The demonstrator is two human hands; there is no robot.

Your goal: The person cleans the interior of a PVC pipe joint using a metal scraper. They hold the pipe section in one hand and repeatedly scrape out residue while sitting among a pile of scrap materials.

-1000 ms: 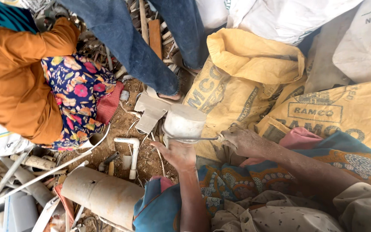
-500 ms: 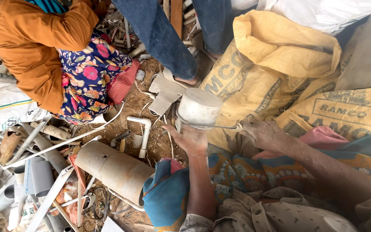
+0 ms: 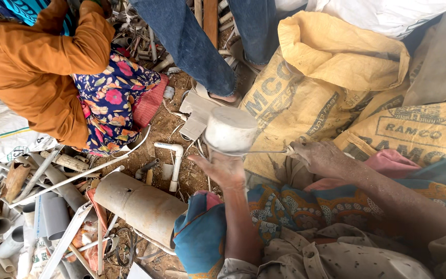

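Left hand [image 3: 226, 169] cupped beneath short white cylindrical plastic pipe piece [image 3: 231, 129], raised over littered dirt (blurred). Right hand [image 3: 316, 155] closed around thin metal rod [image 3: 264, 152] touching cylinder, beside yellow woven sack [image 3: 331, 67].

Left hand [image 3: 226, 168] under white round container [image 3: 231, 129]; right hand [image 3: 318, 155] pinching thin wire [image 3: 264, 152] beside it

This is an outdoor scrap-sorting spot, set up on bare dirt ground [image 3: 174, 126] rather than in any room. Cut lengths of grey plastic pipe [image 3: 52, 214] lie heaped at the left, beside a wide dusty pipe section [image 3: 140, 204] and a white pipe elbow [image 3: 174, 157]. Big yellow woven sacks [image 3: 331, 67] stand stuffed at the right. People crouch or stand among the litter.
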